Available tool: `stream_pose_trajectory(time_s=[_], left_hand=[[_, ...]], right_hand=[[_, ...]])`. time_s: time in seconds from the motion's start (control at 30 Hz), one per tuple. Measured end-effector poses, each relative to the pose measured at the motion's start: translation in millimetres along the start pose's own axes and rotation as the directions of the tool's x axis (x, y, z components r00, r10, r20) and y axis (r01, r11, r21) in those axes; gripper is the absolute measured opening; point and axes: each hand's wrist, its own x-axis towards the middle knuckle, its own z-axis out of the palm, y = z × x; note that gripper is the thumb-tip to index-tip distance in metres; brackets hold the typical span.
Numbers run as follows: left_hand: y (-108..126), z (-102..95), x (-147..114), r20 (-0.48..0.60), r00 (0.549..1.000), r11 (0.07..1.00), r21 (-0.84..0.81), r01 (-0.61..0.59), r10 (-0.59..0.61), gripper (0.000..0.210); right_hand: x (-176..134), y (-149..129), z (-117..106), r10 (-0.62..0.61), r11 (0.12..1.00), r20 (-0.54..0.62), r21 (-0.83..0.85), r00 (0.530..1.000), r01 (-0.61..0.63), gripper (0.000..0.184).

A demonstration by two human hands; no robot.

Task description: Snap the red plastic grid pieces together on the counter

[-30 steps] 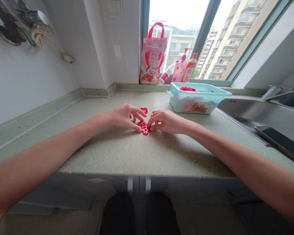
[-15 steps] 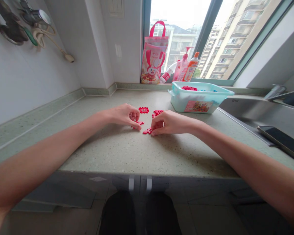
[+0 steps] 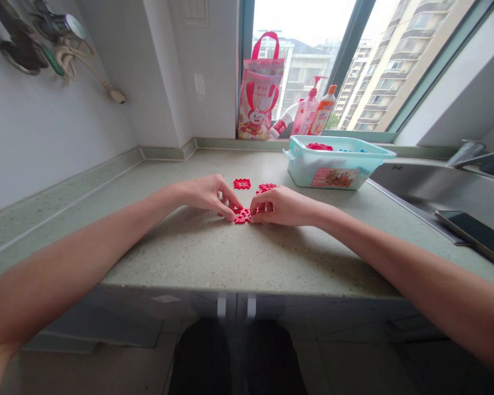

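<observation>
Left hand (image 3: pixel 208 195) and right hand (image 3: pixel 282 206) pinching red plastic piece (image 3: pixel 242 216) on countertop (image 3: pixel 230 258); loose red pieces (image 3: pixel 242 184) behind, teal tub (image 3: pixel 337 163) well right.

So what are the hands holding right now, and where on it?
Both the left hand and right hand pinch small red plastic pieces by their outer edges with the fingertips, meeting on the countertop.

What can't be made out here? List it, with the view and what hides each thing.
All in the head view:
- The red piece between the left hand and right hand: fingertips cover its ends, so each grip is unclear.
- Red pieces behind the right hand: partly hidden by its knuckles.
- Contents of the teal tub: its wall hides most.
- The phone: cut off by the right edge.
- The tub's label: too small to read.
</observation>
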Motion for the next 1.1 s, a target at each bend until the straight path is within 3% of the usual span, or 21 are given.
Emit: stream_pose_trajectory(time_s=[0.23, 0.43, 0.6, 0.93, 1.1], left_hand=[[4, 1.6, 0, 0.009, 1.000, 1.000, 0.017, -0.009, 0.009, 0.036], [9, 2.8, -1, -0.064, 0.997, 0.994, 0.107, -0.035, 0.042, 0.035], [9, 5.0, 0, -0.098, 0.995, 0.991, 0.134, -0.022, 0.036, 0.034], [4, 4.5, 0, -0.079, 0.996, 0.997, 0.072, -0.028, 0.033, 0.041], [11, 6.3, 0, -0.095, 0.995, 0.996, 0.084, 0.023, -0.015, 0.035]], right_hand=[[0, 1, 2, 0.078, 0.996, 0.003, 0.052, 0.997, -0.078, 0.018], [1, 4, 5, -0.054, 0.991, 0.017, 0.121, 0.998, 0.052, 0.017], [0, 2, 7, -0.010, 0.988, 0.032, 0.154, 0.999, 0.005, 0.016], [0, -1, 8, 0.053, 0.996, -0.063, -0.073, 0.997, -0.058, 0.018], [0, 0, 9, -0.029, 0.999, -0.032, -0.016, 0.999, 0.029, 0.012]])
